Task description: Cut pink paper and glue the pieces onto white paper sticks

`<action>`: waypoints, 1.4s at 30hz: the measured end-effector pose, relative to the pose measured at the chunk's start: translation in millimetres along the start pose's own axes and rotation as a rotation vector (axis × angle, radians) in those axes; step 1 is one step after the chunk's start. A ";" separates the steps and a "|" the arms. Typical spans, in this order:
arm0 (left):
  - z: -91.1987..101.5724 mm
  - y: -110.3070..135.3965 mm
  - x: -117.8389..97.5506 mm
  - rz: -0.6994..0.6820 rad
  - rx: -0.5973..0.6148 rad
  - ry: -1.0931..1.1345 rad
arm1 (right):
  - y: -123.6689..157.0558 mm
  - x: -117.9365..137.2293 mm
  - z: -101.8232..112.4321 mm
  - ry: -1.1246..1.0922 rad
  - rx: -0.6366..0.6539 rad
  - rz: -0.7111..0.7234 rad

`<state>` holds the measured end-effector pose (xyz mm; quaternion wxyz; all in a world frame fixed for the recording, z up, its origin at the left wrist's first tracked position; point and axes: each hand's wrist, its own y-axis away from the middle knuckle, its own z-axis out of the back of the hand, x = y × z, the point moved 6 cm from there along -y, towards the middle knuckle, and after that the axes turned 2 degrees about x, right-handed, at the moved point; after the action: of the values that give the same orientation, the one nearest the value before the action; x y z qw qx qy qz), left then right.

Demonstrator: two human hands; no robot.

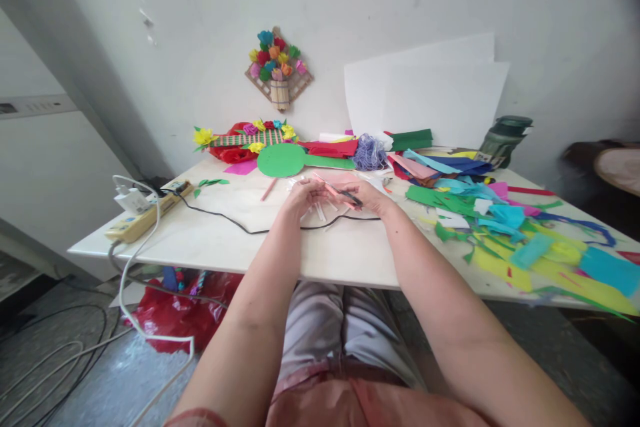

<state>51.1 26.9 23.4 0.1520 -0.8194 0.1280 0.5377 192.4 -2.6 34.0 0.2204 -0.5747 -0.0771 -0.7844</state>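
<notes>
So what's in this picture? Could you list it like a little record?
Setting: white table against a pale wall
Left hand: curled on a pink strip
Right hand: grips a dark tool, too small to identify
By the hands: black cord across the tabletop
Table, left: power strip
Table, right: coloured paper scraps
Table, back: green paper disc, purple yarn
Wall: paper flower decoration
Under table: red bag
</notes>
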 end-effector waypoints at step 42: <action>-5.2 3.5 -3.0 -0.017 0.052 -0.003 | 8.1 21.0 -8.5 0.064 0.096 0.093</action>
<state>53.0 21.7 27.7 0.1778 -0.8153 0.1348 0.5344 183.4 -18.4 49.8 0.2865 -0.5412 -0.0806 -0.7865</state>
